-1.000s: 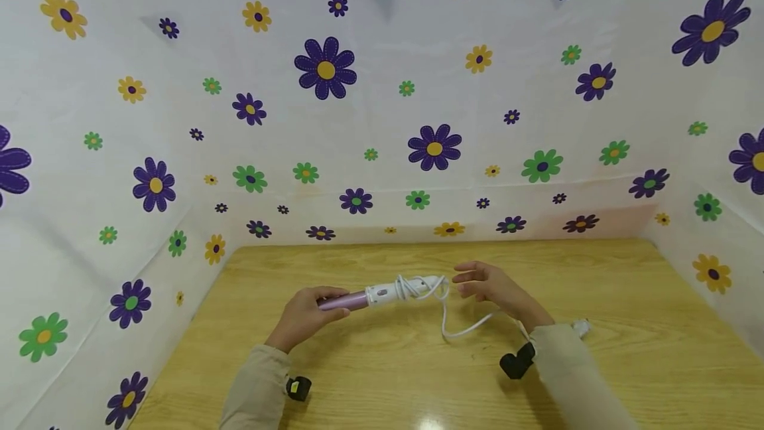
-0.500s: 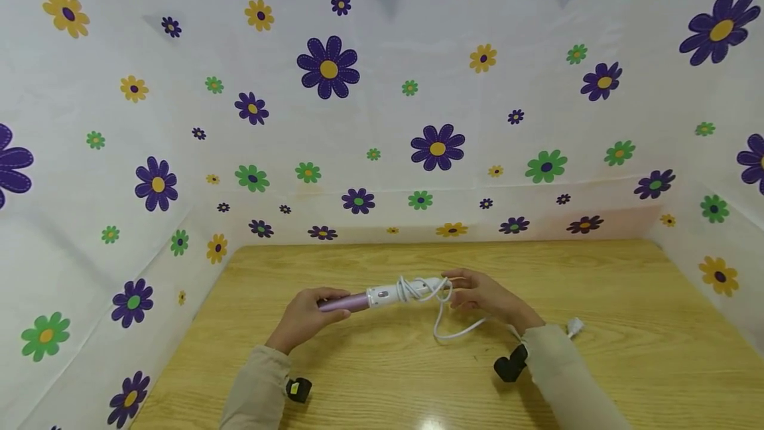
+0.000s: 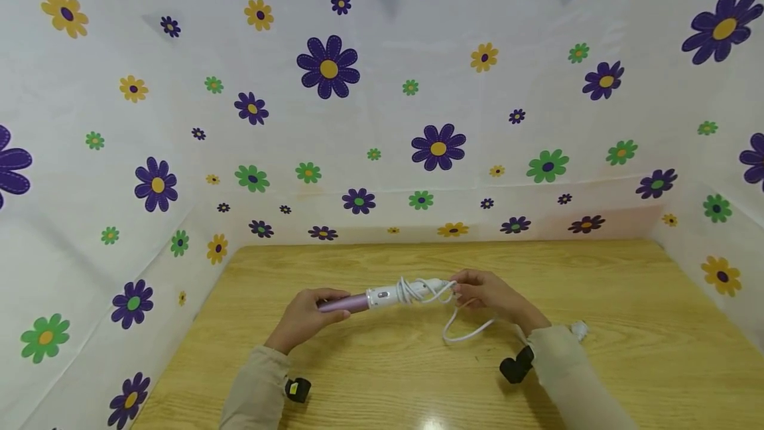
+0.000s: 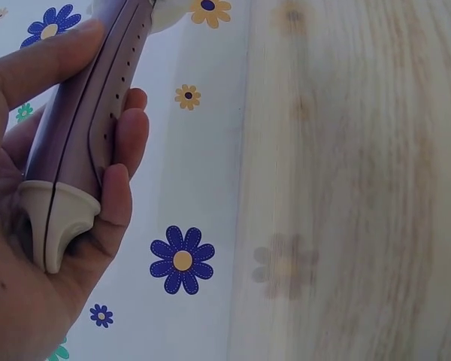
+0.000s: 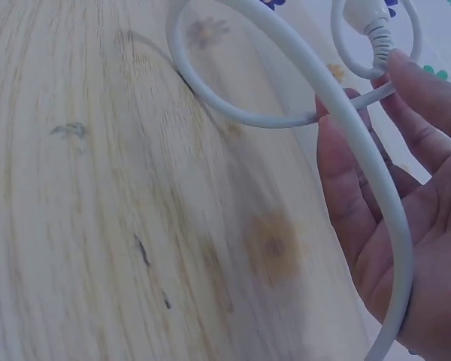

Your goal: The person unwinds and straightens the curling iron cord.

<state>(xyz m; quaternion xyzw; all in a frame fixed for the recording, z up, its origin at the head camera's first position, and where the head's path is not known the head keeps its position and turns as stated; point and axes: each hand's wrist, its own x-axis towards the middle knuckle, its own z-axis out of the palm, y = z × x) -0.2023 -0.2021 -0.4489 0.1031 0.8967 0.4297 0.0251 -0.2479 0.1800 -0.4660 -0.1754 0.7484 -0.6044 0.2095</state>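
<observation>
Left hand (image 3: 301, 318) gripped the styling iron (image 3: 384, 294) by its purple barrel (image 4: 69, 124), thumb along one side, fingers bent round the other; the barrel's cream tip (image 4: 58, 214) sat against the palm, hidden from the head view but plain at the wrist, where the iron's upper part ran out of frame. Right hand (image 3: 488, 294) was part closed, pinching the white cord (image 5: 351, 113) between thumb and finger, just beside where it left the iron; remaining fingers loosely bent, some hidden behind others, back of the hand cut off in its wrist view. Iron lay crosswise over the middle of the table (image 3: 388, 377), nearer the far edge than the visible near part; could not tell whether it touched the wood. Cord wound about the white handle, turns too tangled to count, then dropped in a loose loop and passed out of sight beneath the right wrist. Pale plug (image 3: 579, 330) showed just beyond the right sleeve (image 3: 575, 370), toward the table's right edge, prongs too small to make out. A black device (image 3: 297, 389) by the left cuff, another (image 3: 516, 365) by the right. Near edge of table out of frame. Flowered cloth (image 3: 382, 118) rose behind the far edge and both sides.
</observation>
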